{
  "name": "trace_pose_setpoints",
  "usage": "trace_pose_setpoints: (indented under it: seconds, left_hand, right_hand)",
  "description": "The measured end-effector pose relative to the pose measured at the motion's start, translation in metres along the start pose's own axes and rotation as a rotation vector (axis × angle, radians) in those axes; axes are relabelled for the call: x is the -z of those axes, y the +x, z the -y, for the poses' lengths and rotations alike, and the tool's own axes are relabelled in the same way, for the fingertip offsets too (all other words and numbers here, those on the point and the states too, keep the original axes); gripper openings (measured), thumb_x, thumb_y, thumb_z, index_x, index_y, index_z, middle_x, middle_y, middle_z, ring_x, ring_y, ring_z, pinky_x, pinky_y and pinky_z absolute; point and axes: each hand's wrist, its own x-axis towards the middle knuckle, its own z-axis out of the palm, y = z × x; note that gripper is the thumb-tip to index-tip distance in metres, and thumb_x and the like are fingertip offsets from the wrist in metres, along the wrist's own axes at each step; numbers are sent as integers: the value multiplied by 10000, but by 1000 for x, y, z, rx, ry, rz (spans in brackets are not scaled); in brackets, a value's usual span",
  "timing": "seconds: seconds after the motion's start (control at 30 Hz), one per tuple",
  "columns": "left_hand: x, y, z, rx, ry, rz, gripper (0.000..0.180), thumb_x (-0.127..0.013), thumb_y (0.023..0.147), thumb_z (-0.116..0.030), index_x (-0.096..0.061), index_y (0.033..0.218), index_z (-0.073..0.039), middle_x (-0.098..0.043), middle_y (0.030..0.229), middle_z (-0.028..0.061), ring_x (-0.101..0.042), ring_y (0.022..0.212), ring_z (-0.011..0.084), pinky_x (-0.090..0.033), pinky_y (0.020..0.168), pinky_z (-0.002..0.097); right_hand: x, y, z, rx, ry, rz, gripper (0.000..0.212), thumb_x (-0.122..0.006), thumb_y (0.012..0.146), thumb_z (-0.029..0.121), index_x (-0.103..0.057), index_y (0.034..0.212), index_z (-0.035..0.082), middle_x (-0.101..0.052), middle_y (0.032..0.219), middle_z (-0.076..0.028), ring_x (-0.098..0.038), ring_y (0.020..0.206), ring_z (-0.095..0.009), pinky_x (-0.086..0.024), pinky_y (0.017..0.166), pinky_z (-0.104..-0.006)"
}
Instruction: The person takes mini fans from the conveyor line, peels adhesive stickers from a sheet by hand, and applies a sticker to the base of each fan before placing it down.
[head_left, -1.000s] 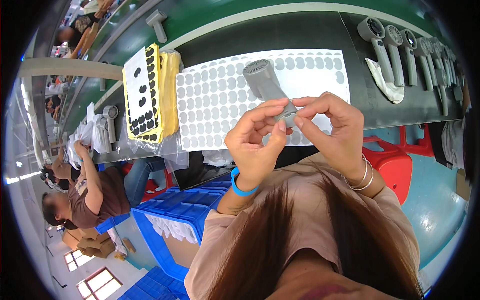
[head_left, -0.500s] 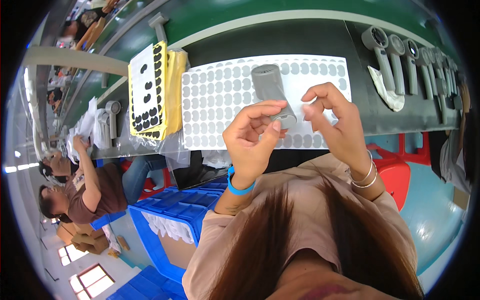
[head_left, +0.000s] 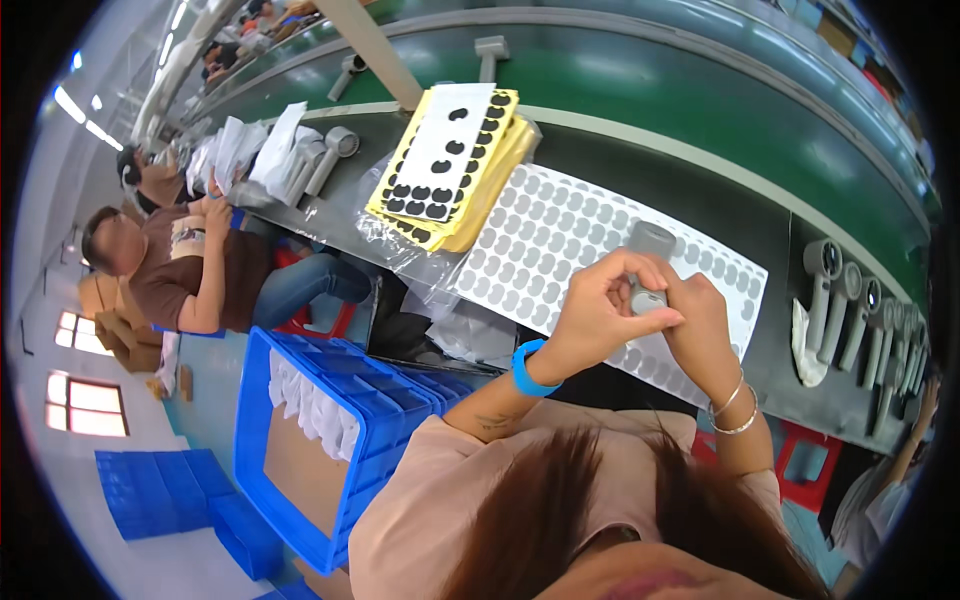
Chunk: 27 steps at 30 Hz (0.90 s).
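A grey handheld fan (head_left: 651, 240) is held between my two hands, its handle end turned toward me. My left hand (head_left: 603, 308), with a blue band at the wrist, grips the handle with bent fingers, thumb near its end. Close against the other side, my right hand (head_left: 702, 325) wraps round the fan; some of its fingers are hidden. Beneath the hands lies a white sheet (head_left: 525, 240) with rows of grey rounded stickers. To its left sits a stack of yellow-backed sheets with black stickers (head_left: 455, 180), partly in clear plastic.
Several grey handheld fans (head_left: 845, 300) lie in a row at the right of the dark worktable, near a white cloth-like piece (head_left: 805, 350). Blue crates (head_left: 350, 440) stand at my left. Further left, another person (head_left: 190, 265) sits by white bags (head_left: 280, 150).
My right hand has come from apart onto the fan, beside my left hand. The view has turned, so the table now slants down to the right.
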Motion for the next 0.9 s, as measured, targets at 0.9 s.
trace_pose_setpoints:
  seconds: [0.9]
  left_hand:
    - [19,84,16,-116,-308,49,528,-615,781,103,-446,1278,45,-462,1333,148,-589,903,123,-521,729,241]
  right_hand:
    - [21,104,-63,106,199,4,453,-546,706,-73,-529,1122,105,-581,688,-193,-569,635,-386,-441,586,-453]
